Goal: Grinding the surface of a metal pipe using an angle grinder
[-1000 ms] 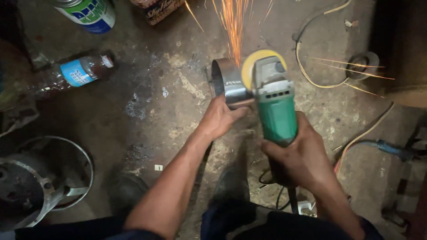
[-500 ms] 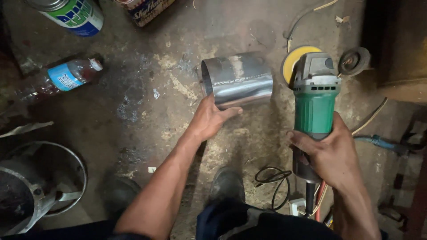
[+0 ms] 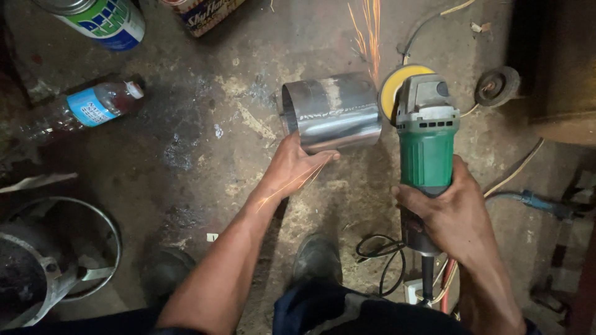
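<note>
Short bright sheet-metal cylinder lies on its side on the stained concrete floor, just above frame centre, open end toward 9 o'clock. It is pinned at its 6 o'clock edge by the left hand, fingers spread flat against the metal. The green-bodied angle grinder is gripped at its rear handle by the right hand, fist closed around it. The yellow grinding disc meets the cylinder's 3 o'clock rim; sparks are thrown toward 12 o'clock.

Judged: an edge-dressing pass.
- Disc best kept shallow to the rim, light pressure only.
- Bare fingers kept well off the 3 o'clock end.
- Thin wall likely to chatter or roll; firmer downward hold advised.
- Black power cord, looped at 6 o'clock near the dark shoe, kept clear of the disc.
- Plastic bottle at 10 o'clock lies outside the spark path.
</note>
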